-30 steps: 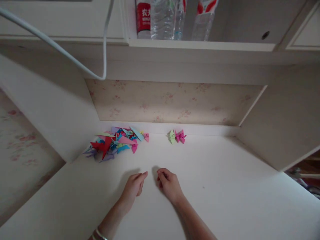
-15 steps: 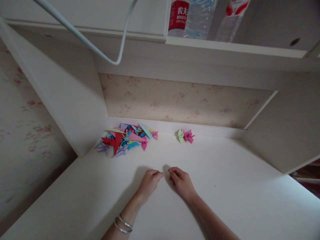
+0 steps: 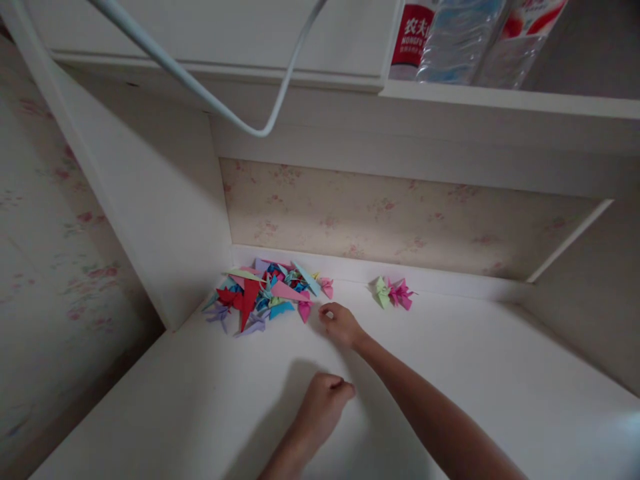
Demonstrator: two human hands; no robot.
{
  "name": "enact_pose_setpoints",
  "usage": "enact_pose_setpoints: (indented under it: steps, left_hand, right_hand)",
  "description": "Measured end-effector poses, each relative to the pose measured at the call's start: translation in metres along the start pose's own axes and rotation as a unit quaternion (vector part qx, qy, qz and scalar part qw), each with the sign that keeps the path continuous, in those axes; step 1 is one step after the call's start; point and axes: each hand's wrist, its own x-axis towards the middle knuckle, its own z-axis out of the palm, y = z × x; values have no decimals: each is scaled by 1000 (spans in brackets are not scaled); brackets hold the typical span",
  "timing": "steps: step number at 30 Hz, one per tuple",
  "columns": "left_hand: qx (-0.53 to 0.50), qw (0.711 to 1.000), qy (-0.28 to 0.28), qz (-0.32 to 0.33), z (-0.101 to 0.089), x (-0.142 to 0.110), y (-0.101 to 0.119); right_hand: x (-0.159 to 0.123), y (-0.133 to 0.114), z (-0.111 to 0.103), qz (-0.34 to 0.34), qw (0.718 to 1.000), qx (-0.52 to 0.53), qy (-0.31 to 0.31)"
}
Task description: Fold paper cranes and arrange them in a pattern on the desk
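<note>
A pile of folded paper cranes (image 3: 253, 293) in red, pink, blue, purple and green lies at the back left of the white desk (image 3: 225, 407). My right hand (image 3: 341, 325) reaches forward to just right of the pile, close to a magenta crane (image 3: 305, 308) but apart from it. Its fingers are loosely curled, with a small gap between thumb and forefinger and nothing visible between them. Nearer to me, my left hand (image 3: 323, 403) is closed in a loose fist over the desk, thumb forward, holding nothing I can see.
Farther right, a light green crane (image 3: 383, 292) and a magenta crane (image 3: 401, 293) sit together near the back edge. Above hangs a pale curved rod (image 3: 215, 107). Plastic bottles (image 3: 460, 47) stand on the shelf overhead, and a side panel (image 3: 150, 193) borders the left.
My right hand has moved forward and left relative to the desk, toward the pile. My left hand stays back as a loose fist. The view has shifted left.
</note>
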Motion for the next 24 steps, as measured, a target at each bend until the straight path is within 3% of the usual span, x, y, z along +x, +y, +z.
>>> enact_pose_setpoints:
  steps: [4,10,17,24]
  left_hand:
    - [6,1000,3,-6,0,3,0]
    - [6,1000,11,-16,0,6,4]
    - [-28,999,18,8,1,11,-6]
    - [-44,998,32,22,2,18,-14]
  right_hand:
    - [23,-4,19,-26,999,-9,30]
    - [23,-3,30,-35,998,20,43]
    - [-2,-1,15,-2,991,120,59]
    - [-48,-7,-11,71,966,243,45]
